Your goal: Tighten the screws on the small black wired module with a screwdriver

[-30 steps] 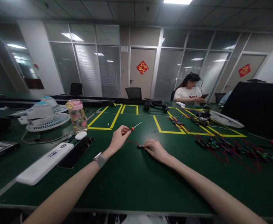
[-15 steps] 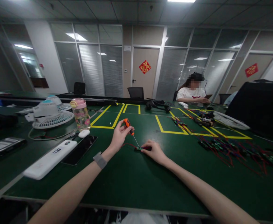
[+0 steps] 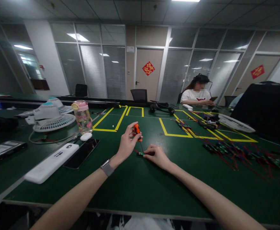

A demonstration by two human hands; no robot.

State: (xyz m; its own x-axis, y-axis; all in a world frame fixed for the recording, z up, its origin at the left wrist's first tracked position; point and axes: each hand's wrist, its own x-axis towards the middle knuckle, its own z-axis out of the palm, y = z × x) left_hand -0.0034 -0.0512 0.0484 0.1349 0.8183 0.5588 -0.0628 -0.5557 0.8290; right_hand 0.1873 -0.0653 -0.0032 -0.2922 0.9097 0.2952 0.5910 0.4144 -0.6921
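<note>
An orange-and-black screwdriver (image 3: 137, 129) is gripped by its handle in my left hand (image 3: 128, 143), close to upright. Its thin shaft points down to a small green circuit board (image 3: 140, 154) on the table; whether the tip sits in a screw is too small to tell. My right hand (image 3: 157, 156) pinches the board's right end between thumb and fingers. A short red wire runs from the board's left side, partly behind my left hand.
Several circuit boards with red wires (image 3: 235, 155) lie tangled at right. At left are a white power bank (image 3: 51, 163), a black phone (image 3: 82, 154), a pink-lidded bottle (image 3: 82, 117) and white fans (image 3: 54, 123). Across the table (image 3: 121, 198) a person (image 3: 196, 94) sits.
My left hand has shifted right, bringing the screwdriver from a slant to nearly upright, its tip still at the board. My right hand has barely moved.
</note>
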